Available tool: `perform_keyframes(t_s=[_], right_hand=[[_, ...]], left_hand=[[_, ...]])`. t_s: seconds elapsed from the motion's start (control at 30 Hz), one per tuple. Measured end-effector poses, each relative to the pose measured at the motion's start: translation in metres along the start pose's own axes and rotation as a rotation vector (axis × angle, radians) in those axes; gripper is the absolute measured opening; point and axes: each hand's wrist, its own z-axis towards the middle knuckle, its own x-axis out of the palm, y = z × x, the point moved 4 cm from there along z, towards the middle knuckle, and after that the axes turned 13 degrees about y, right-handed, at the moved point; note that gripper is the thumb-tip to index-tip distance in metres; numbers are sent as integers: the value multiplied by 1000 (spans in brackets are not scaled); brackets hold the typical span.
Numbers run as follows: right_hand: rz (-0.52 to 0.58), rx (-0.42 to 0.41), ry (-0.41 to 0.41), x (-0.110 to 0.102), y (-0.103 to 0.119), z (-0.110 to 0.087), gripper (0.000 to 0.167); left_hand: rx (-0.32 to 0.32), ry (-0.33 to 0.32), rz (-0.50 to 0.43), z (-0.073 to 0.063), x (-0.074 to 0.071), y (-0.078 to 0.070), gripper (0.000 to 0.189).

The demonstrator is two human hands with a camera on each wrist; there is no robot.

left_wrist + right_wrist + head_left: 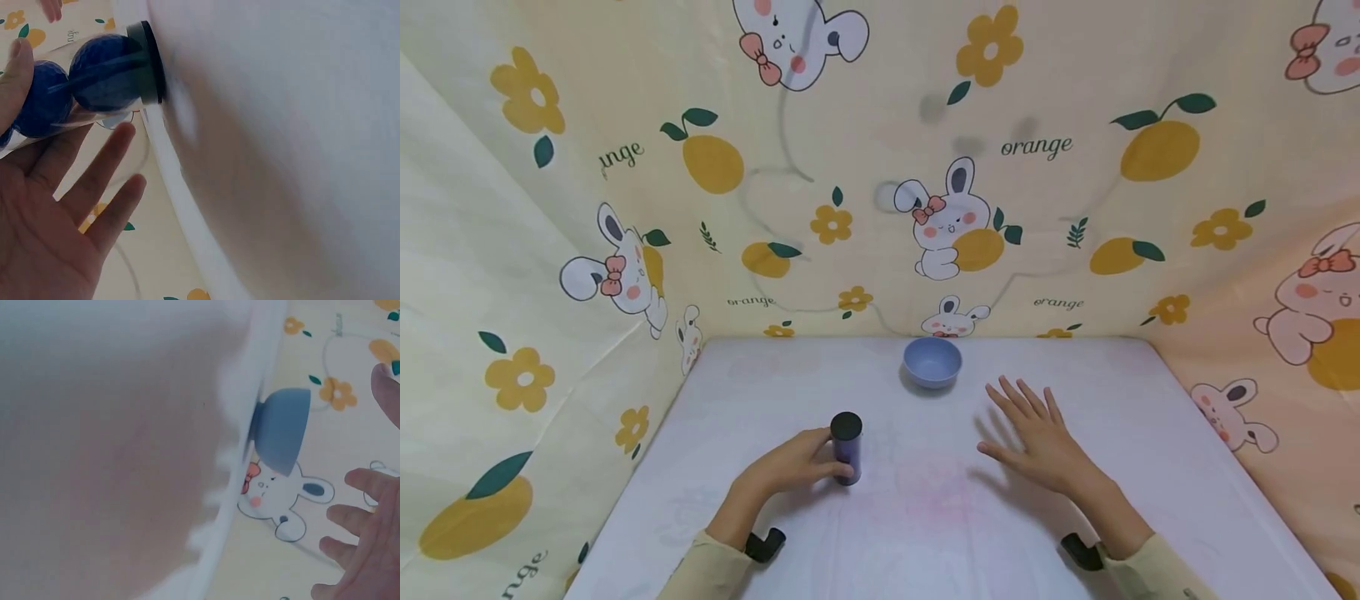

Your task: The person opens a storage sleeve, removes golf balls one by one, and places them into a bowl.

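Note:
A clear tube (847,458) with dark end caps stands upright at the left-middle of the table. Dark blue balls (105,72) show through its wall in the left wrist view. My left hand (793,460) holds the tube from the left side, thumb on the near side and fingers behind; two of its fingers extend away from the tube in the left wrist view. Over the right part of the table, my right hand (1037,437) has its fingers spread and holds nothing. A blue bowl (932,363) sits upright near the back edge, beyond and left of the right hand.
A white-covered table (910,533) spans the space below the hands. Patterned curtains with rabbits and oranges form a back wall (865,150) and side walls right at the table's edges. Dark wrist bands (765,546) sit at both sleeves.

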Motion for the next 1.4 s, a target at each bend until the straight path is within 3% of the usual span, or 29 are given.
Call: perform_keyframes(t_s=[0.23, 0.5, 0.73, 1.23, 1.4], right_hand=[[4, -38, 2, 3, 11, 4, 97], [40, -137, -10, 5, 26, 8, 90], [67, -233, -45, 4, 41, 11, 89], [90, -341, -85, -4, 64, 23, 88], [144, -376, -97, -6, 70, 26, 85]], left_hand=[[56, -6, -8, 6, 4, -6, 47], [108, -32, 16, 16, 7, -14, 39], [116, -54, 70, 24, 9, -23, 51], [111, -89, 186, 41, 2, -46, 56], [96, -102, 242, 45, 0, -53, 56]])
